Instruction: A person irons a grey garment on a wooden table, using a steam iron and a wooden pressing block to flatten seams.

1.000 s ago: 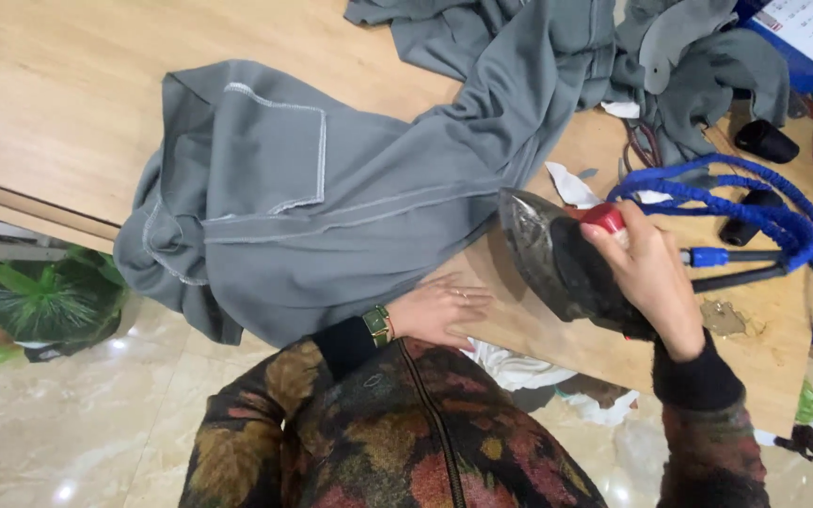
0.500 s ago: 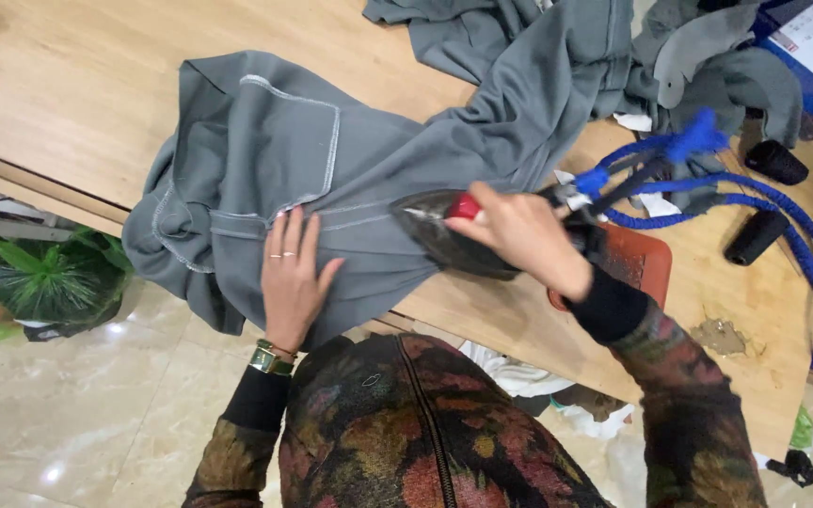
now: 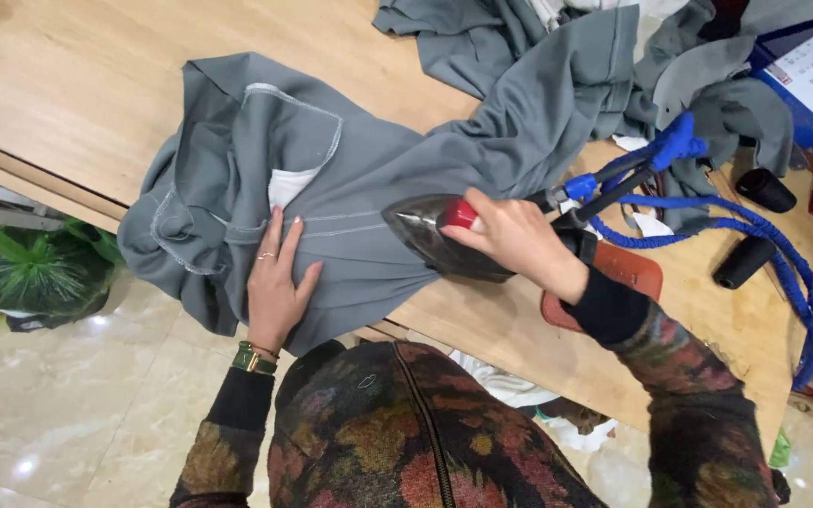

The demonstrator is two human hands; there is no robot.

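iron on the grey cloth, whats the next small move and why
Probably slide the iron leftward along the stitched seam toward the left hand. Its tip points that way, the right hand grips the red handle, and the left palm lies flat on the grey garment, holding the unpressed folds taut.

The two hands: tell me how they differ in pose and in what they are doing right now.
The left hand lies flat, fingers spread, palm down on the grey garment; the right hand is curled around the red handle of the iron. The left hand touches cloth directly; the right hand touches only the iron, whose tip rests on the cloth. The left hand wears a ring, with a watch at the wrist; none shows on the right. Both reach from dark patterned sleeves over the wooden table.
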